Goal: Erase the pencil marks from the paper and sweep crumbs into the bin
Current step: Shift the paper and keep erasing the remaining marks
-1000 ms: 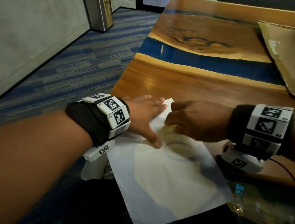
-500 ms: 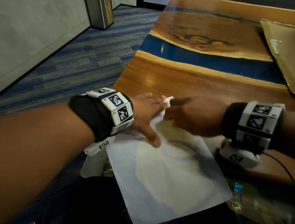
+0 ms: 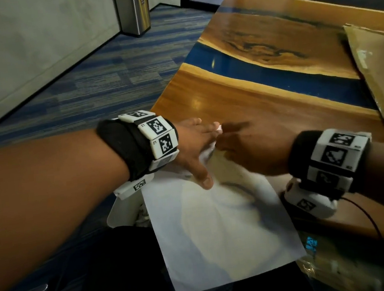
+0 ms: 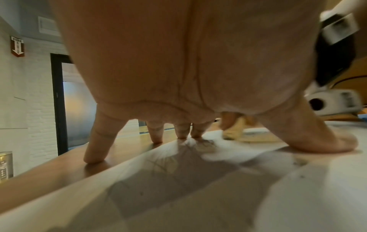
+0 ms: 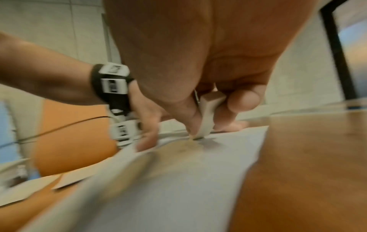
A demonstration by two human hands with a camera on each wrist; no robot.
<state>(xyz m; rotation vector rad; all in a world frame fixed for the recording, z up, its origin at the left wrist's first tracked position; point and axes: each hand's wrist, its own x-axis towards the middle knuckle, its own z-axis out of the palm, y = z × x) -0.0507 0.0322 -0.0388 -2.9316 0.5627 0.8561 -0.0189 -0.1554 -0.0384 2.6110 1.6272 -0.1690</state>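
A white sheet of paper (image 3: 221, 233) lies at the near corner of the wooden table (image 3: 265, 102) and overhangs its edge. My left hand (image 3: 201, 153) is spread flat and presses down the sheet's far left corner; its little finger (image 4: 95, 141) rests on bare wood. My right hand (image 3: 229, 145) pinches a white eraser (image 5: 208, 108) between thumb and fingers, its tip on the paper just right of the left hand. A dark curved pencil mark (image 3: 237, 187) shows below the right hand. The head view hides the eraser.
A white container (image 3: 122, 214) sits off the table's edge under my left wrist. Flat cardboard (image 3: 382, 66) lies at the table's right. Crinkled clear wrapping (image 3: 327, 271) lies by the paper's near right corner. A steel bin (image 3: 135, 7) stands far off on the carpet.
My right hand has slid the eraser away from me, up towards the paper's far corner, and is blurred with motion. The left hand keeps pressing the same corner.
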